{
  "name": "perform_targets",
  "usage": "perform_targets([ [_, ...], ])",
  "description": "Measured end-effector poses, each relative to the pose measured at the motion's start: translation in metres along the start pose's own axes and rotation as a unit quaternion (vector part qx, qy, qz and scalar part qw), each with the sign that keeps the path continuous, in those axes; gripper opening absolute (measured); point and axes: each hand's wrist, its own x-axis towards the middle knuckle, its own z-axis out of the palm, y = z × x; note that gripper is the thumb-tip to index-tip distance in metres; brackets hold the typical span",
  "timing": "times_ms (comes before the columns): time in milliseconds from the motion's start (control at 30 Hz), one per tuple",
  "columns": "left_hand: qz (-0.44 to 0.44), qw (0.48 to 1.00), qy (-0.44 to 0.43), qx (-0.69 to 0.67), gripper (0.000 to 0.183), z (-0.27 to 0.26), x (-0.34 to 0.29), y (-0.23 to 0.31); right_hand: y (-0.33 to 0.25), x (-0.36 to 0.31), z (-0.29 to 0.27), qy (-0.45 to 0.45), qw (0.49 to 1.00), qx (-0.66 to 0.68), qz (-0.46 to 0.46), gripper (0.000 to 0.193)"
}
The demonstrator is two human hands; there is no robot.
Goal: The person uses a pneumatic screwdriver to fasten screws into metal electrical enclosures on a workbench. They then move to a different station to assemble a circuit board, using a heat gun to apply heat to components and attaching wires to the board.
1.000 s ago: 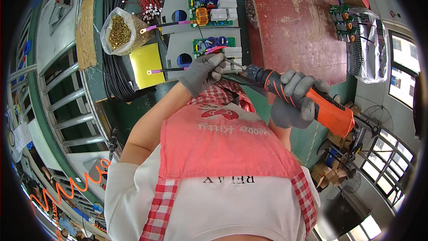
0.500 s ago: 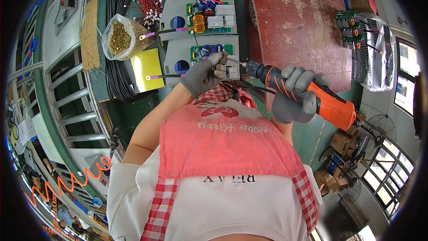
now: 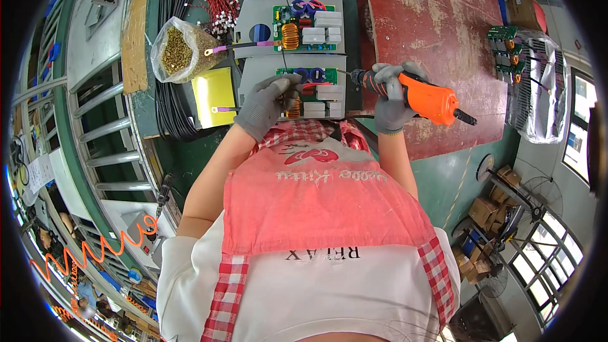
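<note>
My left hand, in a grey glove, is over the left part of the near green circuit board. Its fingers are drawn together, and what they hold, if anything, is hidden. My gloved right hand grips an orange and black electric screwdriver. The tool lies nearly level, its thin bit pointing left toward the board's right edge. That board sits on a grey metal plate. A black cable with a purple-sleeved ring terminal sticks out left of my left hand.
Beyond lies a second circuit board on another plate. To the left are a bag of brass-coloured screws, a yellow sheet and coiled black cables. Red-and-white connector wires lie behind; a worn red board is at right.
The screwdriver's bit has moved away from my left fingers, and the tool has swung up to nearly level. My left hand has shifted slightly left over the near board.
</note>
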Motion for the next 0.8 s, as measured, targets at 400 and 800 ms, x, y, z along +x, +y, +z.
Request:
perform_targets([
  [400,-0.001,0.998,0.048,-0.032,0.03,0.001,0.006,-0.006,0.024,0.003,-0.005,-0.195,0.976,0.035,0.091,0.035],
  [800,0.028,0.998,0.064,0.009,0.019,0.004,0.011,-0.009,0.033,0.029,0.012,-0.185,0.967,-0.065,0.16,0.031],
])
